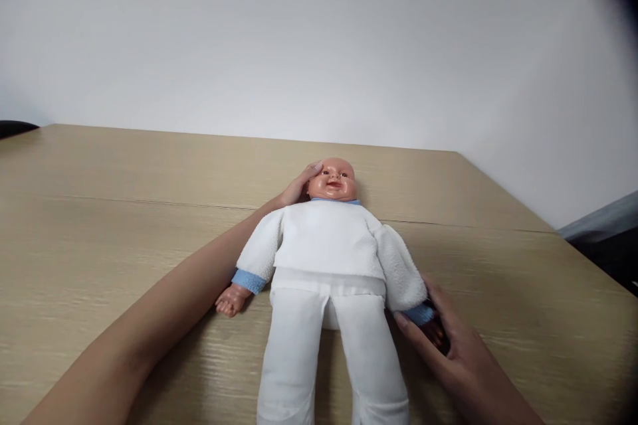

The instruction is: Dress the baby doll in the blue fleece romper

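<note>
A baby doll (329,242) lies on its back, its head away from me and its legs towards me. It wears a white fleecy top with blue cuffs and collar, and white trousers; its lower legs run out of view. My left hand (302,184) cups the side of the doll's head (339,179), with the thumb near its brow and the other fingers mostly hidden. Around the sleeve end and blue cuff (419,314) on the right, my right hand (451,329) is closed, thumb on the near side. The doll's other hand (232,299) rests beside my left forearm.
Beneath the doll is a light wood-grain table (124,226) with a seam running across it. A pale wall (299,46) rises behind the far edge. Dark objects stand past the table at the far left (17,127) and right (611,246).
</note>
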A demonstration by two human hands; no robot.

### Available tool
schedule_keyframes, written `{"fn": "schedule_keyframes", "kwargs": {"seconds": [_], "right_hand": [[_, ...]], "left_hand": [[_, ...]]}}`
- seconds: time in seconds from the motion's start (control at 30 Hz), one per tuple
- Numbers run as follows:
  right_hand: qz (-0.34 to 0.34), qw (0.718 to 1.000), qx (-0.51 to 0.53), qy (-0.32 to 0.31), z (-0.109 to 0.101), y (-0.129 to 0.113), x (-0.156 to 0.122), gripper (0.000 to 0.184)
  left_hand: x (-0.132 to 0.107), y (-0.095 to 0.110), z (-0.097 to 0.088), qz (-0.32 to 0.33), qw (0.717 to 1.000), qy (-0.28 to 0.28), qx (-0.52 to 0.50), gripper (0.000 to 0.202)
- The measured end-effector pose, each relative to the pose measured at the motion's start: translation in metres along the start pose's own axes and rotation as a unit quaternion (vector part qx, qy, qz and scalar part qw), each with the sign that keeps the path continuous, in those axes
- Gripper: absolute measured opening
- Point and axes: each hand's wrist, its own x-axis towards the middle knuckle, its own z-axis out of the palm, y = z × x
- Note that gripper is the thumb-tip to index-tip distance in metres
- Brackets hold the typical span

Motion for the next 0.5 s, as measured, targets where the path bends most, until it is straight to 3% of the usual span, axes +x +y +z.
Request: {"fn": "schedule_keyframes", "kwargs": {"seconds": [0.27, 0.5], "right_hand": [[0.005, 0.999, 0.009, 0.033, 0.0004, -0.0069, 0.0001, 0.063], [-0.01, 1.0, -0.007, 0.022, 0.0007, 0.0004, -0.0015, 0.066]], "left_hand": [[-0.0007, 0.0005, 0.0023, -0.006, 1.0, 0.008, 0.001, 0.058], [-0.0014, 0.0034, 0.0057, -0.032, 0.999, 0.015, 0.018, 0.062]]}}
